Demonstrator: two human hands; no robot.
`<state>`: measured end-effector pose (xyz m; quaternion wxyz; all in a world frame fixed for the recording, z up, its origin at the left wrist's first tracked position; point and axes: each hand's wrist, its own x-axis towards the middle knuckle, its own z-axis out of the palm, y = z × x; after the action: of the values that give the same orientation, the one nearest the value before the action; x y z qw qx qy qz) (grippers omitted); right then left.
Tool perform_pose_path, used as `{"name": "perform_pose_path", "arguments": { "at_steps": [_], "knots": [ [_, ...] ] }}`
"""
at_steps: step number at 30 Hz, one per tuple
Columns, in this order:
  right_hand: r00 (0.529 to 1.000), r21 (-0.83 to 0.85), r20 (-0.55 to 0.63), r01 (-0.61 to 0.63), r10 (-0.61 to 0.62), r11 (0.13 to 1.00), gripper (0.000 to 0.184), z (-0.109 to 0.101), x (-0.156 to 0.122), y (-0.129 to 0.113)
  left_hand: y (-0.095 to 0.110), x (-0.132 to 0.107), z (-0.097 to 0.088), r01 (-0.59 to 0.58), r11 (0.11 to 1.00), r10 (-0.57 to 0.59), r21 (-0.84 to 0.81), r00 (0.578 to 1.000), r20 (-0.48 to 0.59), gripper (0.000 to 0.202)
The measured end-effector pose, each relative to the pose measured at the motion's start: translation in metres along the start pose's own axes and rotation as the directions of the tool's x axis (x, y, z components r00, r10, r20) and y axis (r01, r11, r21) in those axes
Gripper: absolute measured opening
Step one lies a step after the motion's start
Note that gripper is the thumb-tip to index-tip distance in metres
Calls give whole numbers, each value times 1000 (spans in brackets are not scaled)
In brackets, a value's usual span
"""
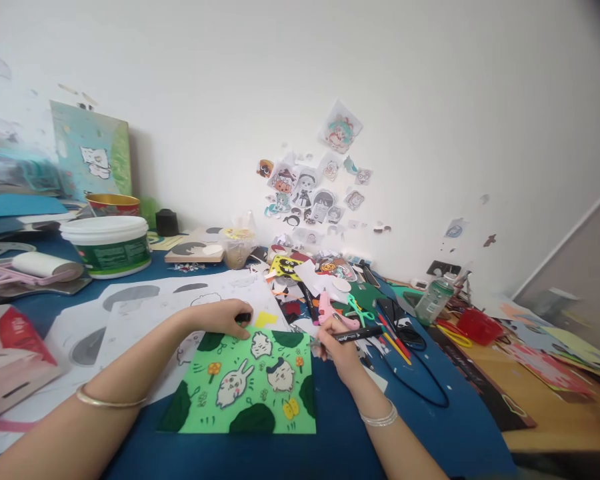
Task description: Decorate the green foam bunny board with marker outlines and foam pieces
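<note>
A bright green sheet [210,413] lies flat on the blue-covered table in front of me. On it are white cartoon characters, orange and yellow flowers and dark green patches. At its top edge my left hand [224,316] is closed on a small black marker cap [243,318], its fingers resting by the sheet. My right hand [337,343] grips a black marker [363,334] just off the sheet's top right corner. The marker points up to the right, and its tip near the fingers is hard to make out.
White drawing sheets [140,313] spread at left, beside a white tub [107,243]. Beyond my right hand lie a pink glue gun [330,308], teal scissors [359,310], paper scraps and a black cable [415,397]. A bottle [436,297] stands at right.
</note>
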<state>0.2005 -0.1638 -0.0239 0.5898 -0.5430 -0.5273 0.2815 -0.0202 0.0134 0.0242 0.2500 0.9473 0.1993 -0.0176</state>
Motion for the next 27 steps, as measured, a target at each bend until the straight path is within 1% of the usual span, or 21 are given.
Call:
{"name": "perform_pose_path", "arguments": {
  "at_steps": [3,5,8,11,14,17,20,23,27],
  "knots": [
    [997,-73,64,-37,42,997,20,0,-5,-1,-1,0,0,3,1000,-3,-9,1000,17,29],
    [998,-74,51,-23,26,997,20,0,-6,-1,0,0,-1,-2,1000,2,-12,1000,3,29],
    [999,-21,-44,2,-3,1000,22,-1,-4,-1,5,-3,-5,-7,1000,6,-19,999,-48,31],
    [989,54,-145,23,-15,998,27,-2,-1,1,8,-6,-9,-5,999,1,-32,993,-116,33],
    [979,67,-202,42,-28,997,32,-3,2,2,8,-7,-10,5,999,-10,-40,989,-146,35],
    [976,45,-213,41,-31,998,34,-3,4,2,8,-6,-9,26,999,-31,-35,988,-152,36],
    [973,53,-224,70,-56,996,34,-3,3,1,7,-5,-7,41,998,-48,-47,987,-156,36],
    [971,60,-221,110,-94,992,32,-4,3,0,6,-4,-5,47,997,-54,-68,992,-116,35],
    [972,55,-209,124,-110,991,30,-5,4,2,4,-2,-2,63,995,-68,-74,995,-66,34]
  ]
}}
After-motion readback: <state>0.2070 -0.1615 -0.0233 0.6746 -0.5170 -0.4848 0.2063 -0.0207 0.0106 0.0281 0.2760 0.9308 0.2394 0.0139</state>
